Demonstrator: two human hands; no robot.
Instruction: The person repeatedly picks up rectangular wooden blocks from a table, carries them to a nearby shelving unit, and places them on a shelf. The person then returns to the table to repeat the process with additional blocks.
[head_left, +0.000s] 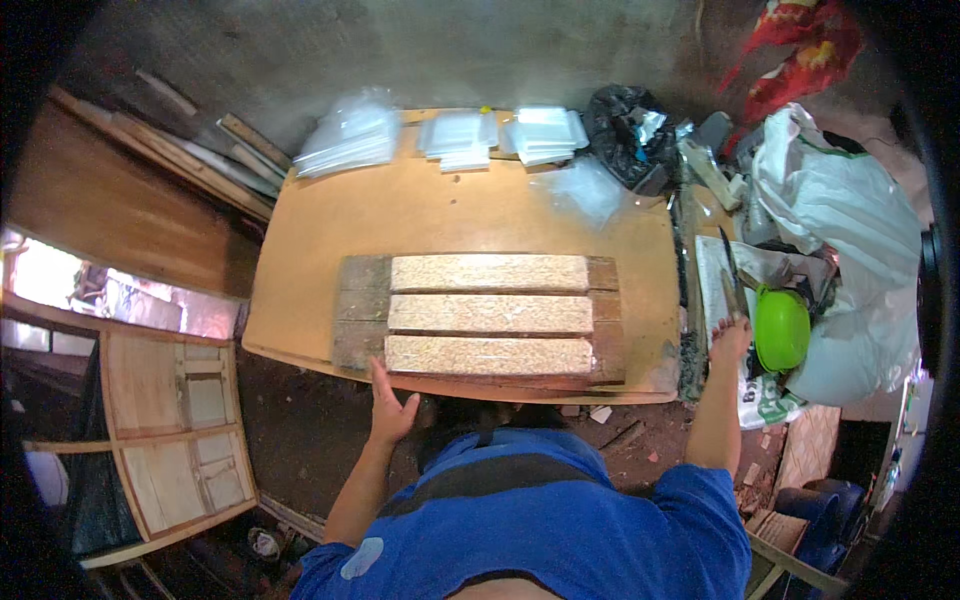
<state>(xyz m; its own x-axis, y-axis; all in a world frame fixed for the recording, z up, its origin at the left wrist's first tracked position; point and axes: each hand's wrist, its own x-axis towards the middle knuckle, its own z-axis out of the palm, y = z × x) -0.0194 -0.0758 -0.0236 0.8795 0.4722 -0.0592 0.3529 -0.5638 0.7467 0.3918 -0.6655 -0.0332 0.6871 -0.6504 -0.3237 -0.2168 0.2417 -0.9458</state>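
Three long pale bars of a grainy, pressed material (489, 313) lie in parallel rows on a dark wooden board (364, 304). Some of their surfaces shine. The board rests near the front edge of an orange-brown table (480, 214). My left hand (394, 409) is at the board's front left corner, fingers apart and holding nothing; its fingertips are close to the end of the nearest bar. Off to the right, my right hand (730, 339) is closed around the handle of a long knife (729, 255), whose dark blade points away from me.
Stacks of clear plastic bags (352, 135) line the table's back edge, beside a black plastic bag (630, 139). A green plastic bowl (782, 330) and a large white sack (832, 180) sit at the right. Wooden planks (187, 161) lean at the back left.
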